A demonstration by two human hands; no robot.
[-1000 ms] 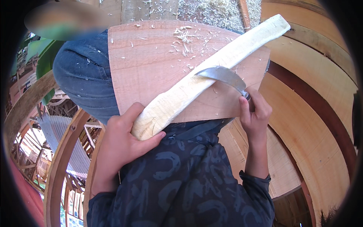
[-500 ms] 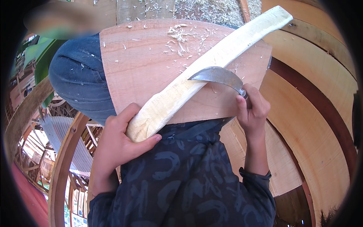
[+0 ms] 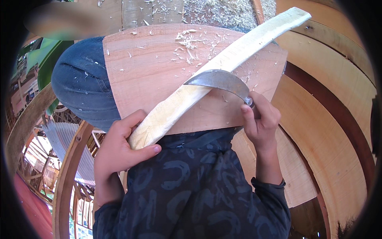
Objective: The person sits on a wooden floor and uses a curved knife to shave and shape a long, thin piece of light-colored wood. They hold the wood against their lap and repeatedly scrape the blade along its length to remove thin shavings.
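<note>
A long pale piece of wood (image 3: 234, 55) lies slantwise over a reddish board (image 3: 139, 71) on my lap, its far end reaching past the board at the upper right. My left hand (image 3: 123, 141) grips its near end, thumb on one side and fingers on the other. In my right hand (image 3: 262, 117) is a sickle-like curved knife (image 3: 219, 81); the fist hides most of its handle. The blade crosses the wood near its middle, tip pointing left.
Wood shavings (image 3: 189, 46) are scattered on the board, and more shavings (image 3: 223, 12) cover the floor beyond it. Curving wooden planks (image 3: 318, 119) run along the right. To the left are a wooden rail (image 3: 69, 171) and a corrugated sheet (image 3: 69, 147).
The knife and my right hand have shifted left and slightly nearer to me along the wood. My left hand and the wood's near end have moved a little left.
</note>
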